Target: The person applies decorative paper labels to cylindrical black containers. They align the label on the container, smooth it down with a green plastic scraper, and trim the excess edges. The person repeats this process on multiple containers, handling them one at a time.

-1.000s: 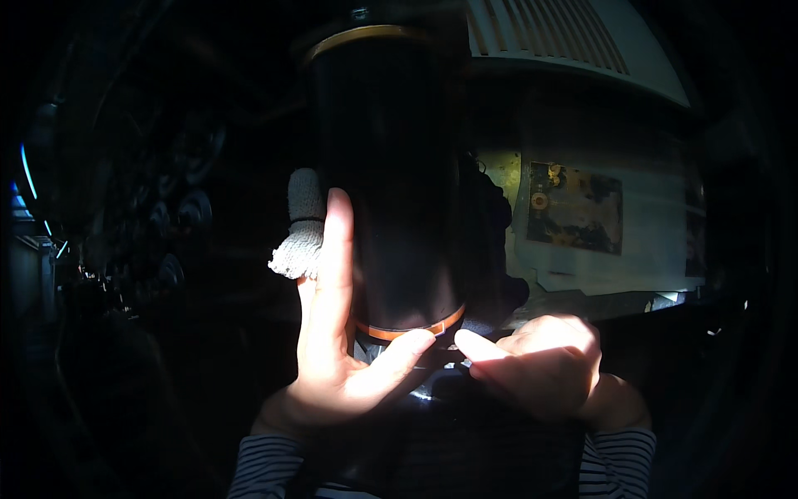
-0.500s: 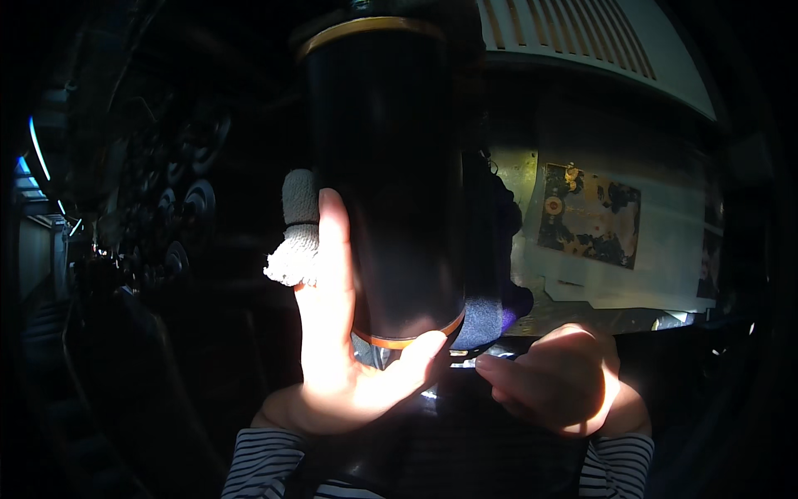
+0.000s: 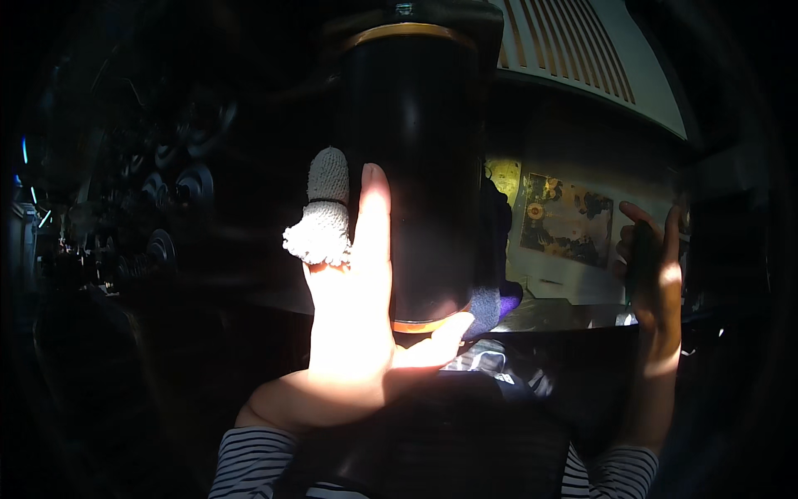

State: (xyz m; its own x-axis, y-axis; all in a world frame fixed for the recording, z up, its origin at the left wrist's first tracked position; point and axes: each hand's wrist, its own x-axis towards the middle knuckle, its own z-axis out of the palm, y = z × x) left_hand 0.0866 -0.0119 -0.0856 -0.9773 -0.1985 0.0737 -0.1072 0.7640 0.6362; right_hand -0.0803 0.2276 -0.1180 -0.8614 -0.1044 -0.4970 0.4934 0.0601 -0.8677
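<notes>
A large black cylinder (image 3: pixel 434 191) with orange rims at both ends stretches away from me in the middle. My left hand (image 3: pixel 353 308) holds its near left part: a finger lies straight along the side, and the thumb crosses the near orange rim. One left finger wears a white knitted finger cover (image 3: pixel 329 179) with a dark band. Off to the right, my right hand (image 3: pixel 657 258) is raised with its fingers apart, in front of a pale sheet. Its palm is in dark shadow. Dark blue and purple cloth (image 3: pixel 497 308) lies against the cylinder's right side.
A pale surface at the right bears a stained, brownish rectangular plate or picture (image 3: pixel 568 220). Beyond it is a light panel (image 3: pixel 607 58) with long slots. Several round metallic parts (image 3: pixel 193 185) stand in the dark at the left.
My right hand has moved away from the cylinder's near end, out to the right, and its fingers have spread. The left hand stays on the cylinder; the view has shifted slightly.
</notes>
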